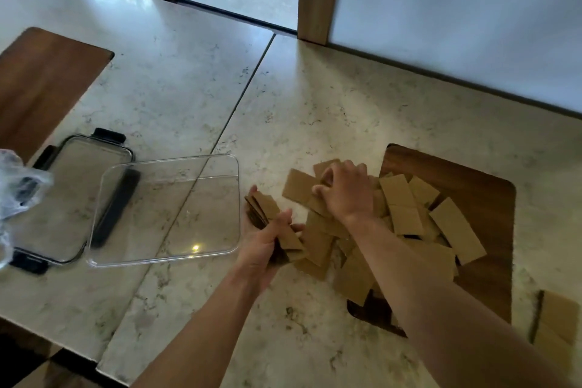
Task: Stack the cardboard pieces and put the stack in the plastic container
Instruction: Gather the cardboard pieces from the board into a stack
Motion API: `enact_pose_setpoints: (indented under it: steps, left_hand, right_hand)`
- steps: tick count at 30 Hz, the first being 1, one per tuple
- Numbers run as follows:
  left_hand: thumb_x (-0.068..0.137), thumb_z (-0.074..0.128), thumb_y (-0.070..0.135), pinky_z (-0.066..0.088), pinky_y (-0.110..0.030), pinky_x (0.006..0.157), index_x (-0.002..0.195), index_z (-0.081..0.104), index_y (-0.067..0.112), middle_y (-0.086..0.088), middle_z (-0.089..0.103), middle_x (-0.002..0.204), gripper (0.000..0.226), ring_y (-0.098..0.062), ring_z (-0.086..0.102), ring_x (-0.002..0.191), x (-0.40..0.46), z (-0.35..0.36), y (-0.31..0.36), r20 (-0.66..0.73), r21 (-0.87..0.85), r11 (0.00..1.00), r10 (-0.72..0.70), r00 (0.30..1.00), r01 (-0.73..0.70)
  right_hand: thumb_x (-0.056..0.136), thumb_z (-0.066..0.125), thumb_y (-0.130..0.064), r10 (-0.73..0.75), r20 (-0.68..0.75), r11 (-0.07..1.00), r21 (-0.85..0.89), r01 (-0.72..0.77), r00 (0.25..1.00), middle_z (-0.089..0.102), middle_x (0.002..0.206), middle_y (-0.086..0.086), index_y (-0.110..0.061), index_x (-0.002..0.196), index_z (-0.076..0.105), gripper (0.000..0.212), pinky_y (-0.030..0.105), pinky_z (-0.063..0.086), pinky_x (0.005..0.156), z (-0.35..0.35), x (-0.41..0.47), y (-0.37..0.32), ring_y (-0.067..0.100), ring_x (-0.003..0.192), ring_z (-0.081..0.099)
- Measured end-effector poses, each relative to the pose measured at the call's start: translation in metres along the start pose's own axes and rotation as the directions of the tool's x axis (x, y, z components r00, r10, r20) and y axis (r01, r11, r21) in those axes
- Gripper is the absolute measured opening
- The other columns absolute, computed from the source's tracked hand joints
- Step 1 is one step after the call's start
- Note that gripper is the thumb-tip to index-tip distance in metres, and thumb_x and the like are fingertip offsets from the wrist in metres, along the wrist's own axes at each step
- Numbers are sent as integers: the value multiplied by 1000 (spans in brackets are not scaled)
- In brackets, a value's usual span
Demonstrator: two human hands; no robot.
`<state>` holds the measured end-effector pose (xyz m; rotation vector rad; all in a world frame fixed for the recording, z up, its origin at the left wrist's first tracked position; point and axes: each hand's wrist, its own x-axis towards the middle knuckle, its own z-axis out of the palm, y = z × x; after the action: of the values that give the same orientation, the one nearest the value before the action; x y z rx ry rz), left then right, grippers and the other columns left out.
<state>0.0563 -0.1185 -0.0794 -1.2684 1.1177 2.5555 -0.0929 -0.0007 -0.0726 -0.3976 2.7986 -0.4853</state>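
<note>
From the head view, the left hand [264,246] grips a small stack of brown rectangular cardboard pieces [267,214] just beside the clear rectangular plastic container [163,257], which sits empty on the marble counter [315,98]. The right hand [341,190] pinches one piece from the loose cardboard pile [406,214] on a dark wooden board [485,195].

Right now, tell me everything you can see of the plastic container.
The plastic container is a clear, shallow, rounded-corner rectangular tub, lid off, holding no cardboard. It sits upright on the pale stone counter, left of the left hand and its stack; whether they touch is unclear. Its left edge overlaps the black-clipped lid beside it.
</note>
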Motion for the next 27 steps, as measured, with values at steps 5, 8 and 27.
enact_pose_setpoints:
  steps: [5, 8, 27]
  left_hand:
    - [76, 87, 31, 63, -51, 73, 138, 53, 28, -20, 67, 105, 71, -32, 73, 82, 6, 27, 2, -59, -140, 988, 51, 997, -59]
    - [79, 89, 34, 65, -52, 75, 142, 52, 20, -30, 66, 131, 75, -40, 71, 100, 6, 36, 4, -10, -104, 994, 33, 999, -33]
    - [60, 99, 21, 59, -62, 83, 140, 53, 28, -35, 60, 138, 93, -36, 71, 98, -11, 12, -6, 66, -64, 997, 52, 996, -47]
  right_hand:
    - [91, 72, -34, 273, 213, 609, 717, -340, 938, 71, 95, -4, -22, 88, 70, 13, 32, 56, 77, -24, -20, 30, 15, 91, 67]
    - [88, 73, -41, 268, 344, 520, 734, -436, 900, 75, 95, -2, -26, 90, 72, 15, 34, 60, 79, -20, -43, 25, 16, 88, 71]
    - [89, 74, -35, 311, 315, 532, 724, -439, 897, 71, 114, -2, -19, 123, 61, 41, 36, 59, 90, -21, -62, 30, 15, 100, 69]
